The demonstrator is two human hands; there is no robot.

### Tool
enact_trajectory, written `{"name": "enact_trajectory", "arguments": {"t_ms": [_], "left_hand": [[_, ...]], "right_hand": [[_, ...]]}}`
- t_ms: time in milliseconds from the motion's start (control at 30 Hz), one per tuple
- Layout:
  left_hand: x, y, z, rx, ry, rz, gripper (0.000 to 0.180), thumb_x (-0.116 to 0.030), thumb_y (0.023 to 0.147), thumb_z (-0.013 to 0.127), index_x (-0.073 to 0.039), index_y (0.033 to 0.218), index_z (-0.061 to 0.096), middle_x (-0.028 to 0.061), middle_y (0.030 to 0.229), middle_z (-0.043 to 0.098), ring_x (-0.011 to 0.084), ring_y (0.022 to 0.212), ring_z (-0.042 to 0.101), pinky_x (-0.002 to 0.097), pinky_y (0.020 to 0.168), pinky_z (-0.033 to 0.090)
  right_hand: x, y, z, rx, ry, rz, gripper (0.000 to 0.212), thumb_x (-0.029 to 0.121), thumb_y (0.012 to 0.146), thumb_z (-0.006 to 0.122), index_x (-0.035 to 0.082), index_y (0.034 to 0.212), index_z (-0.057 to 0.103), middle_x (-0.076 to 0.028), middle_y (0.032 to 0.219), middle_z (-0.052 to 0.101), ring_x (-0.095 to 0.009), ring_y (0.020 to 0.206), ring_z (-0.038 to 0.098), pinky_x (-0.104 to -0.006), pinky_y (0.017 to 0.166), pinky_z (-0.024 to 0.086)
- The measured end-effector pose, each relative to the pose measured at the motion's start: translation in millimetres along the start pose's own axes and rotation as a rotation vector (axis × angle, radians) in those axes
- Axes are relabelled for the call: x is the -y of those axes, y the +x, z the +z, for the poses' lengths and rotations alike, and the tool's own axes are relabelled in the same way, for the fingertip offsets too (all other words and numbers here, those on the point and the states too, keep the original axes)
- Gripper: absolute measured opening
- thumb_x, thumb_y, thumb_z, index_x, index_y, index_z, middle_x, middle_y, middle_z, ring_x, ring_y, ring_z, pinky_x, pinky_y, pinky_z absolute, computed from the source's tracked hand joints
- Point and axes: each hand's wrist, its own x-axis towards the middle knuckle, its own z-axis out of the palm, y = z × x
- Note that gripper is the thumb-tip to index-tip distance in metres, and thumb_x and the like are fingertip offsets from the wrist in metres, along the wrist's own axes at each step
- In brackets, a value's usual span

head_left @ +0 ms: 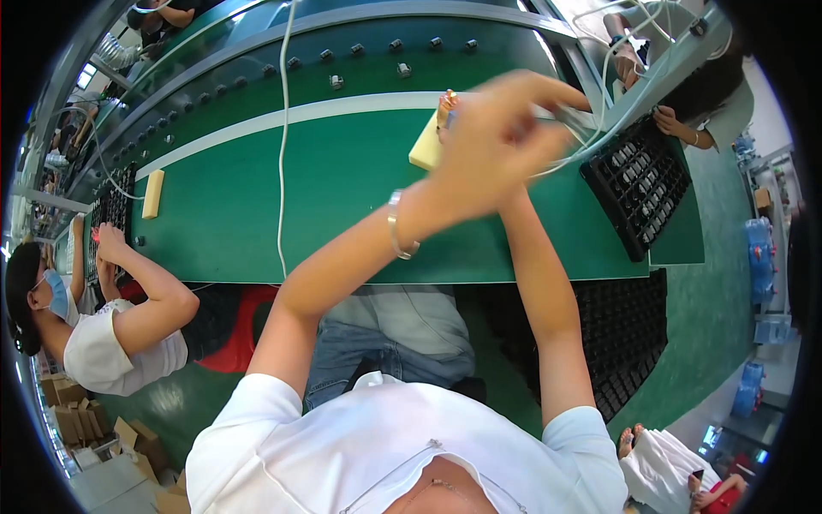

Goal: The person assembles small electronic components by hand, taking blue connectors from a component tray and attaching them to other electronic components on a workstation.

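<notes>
Left hand (492,133) is pretty blurry: fingers curled, thumb apart, can't tell if they're pinching anything. It's crossed over the right hand (514,200), mostly hiding it, so no clue about those fingers. Just beside them is a small copper-coloured thing (446,103) by the far end of a pale yellow block (423,149), maybe a soft rest on the green table (342,206). Black tray (610,212) of metal parts sits off right, probably for easy reach.

I see the left hand (505,128) blurred, crossing over the right forearm (539,265) near a yellow block (423,154). To their right, I make out a black tray (609,211).
</notes>
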Motion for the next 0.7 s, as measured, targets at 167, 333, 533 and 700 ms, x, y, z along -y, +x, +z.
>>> {"name": "enact_trajectory", "arguments": {"t_ms": [167,333,533,700], "left_hand": [[85.3,-31.0,-104.7,-0.429,-0.174,-0.31,0.019,-0.01,0.092,0.064,0.0,0.106,0.056,0.0044,0.079,0.063,0.0055,0.063,0.055,0.0188,0.052,0.043],[134.2,-59.9,-132.9,-0.495,-0.333,-0.547,0.021,-0.014,0.091,0.067,-0.003,0.104,0.054,0.0054,0.076,0.064,0.0063,0.053,0.052,0.0195,0.044,0.037],[150.2,-71.0,-135.0,-0.41,-0.331,-0.676,0.023,-0.013,0.088,0.069,-0.005,0.105,0.055,0.012,0.089,0.072,0.0075,0.057,0.056,0.019,0.046,0.039],[150.8,-69.1,-144.4,-0.441,-0.325,-0.7,0.024,-0.013,0.087,0.07,-0.004,0.104,0.055,0.0122,0.09,0.072,0.0073,0.057,0.055,0.0187,0.046,0.039]], "right_hand": [[28.5,13.8,13.2,0.071,-0.084,0.007,0.039,0.031,0.072,0.075,0.008,0.102,0.067,-0.016,0.092,0.069,-0.037,0.084,0.067,-0.0448,0.071,0.053],[3.4,65.1,40.1,0.038,-0.15,0.05,0.033,0.034,0.071,0.073,0.006,0.085,0.065,-0.018,0.079,0.067,-0.039,0.076,0.066,-0.0457,0.068,0.052],[-29.5,129.3,73.6,0.033,-0.354,0.067,0.038,0.038,0.069,0.073,0.006,0.089,0.068,-0.02,0.084,0.07,-0.038,0.082,0.068,-0.046,0.073,0.054],[-51.7,140.2,83.8,0.046,-0.449,0.07,0.041,0.041,0.07,0.071,0.007,0.092,0.071,-0.018,0.088,0.072,-0.037,0.084,0.07,-0.0458,0.076,0.055]]}}
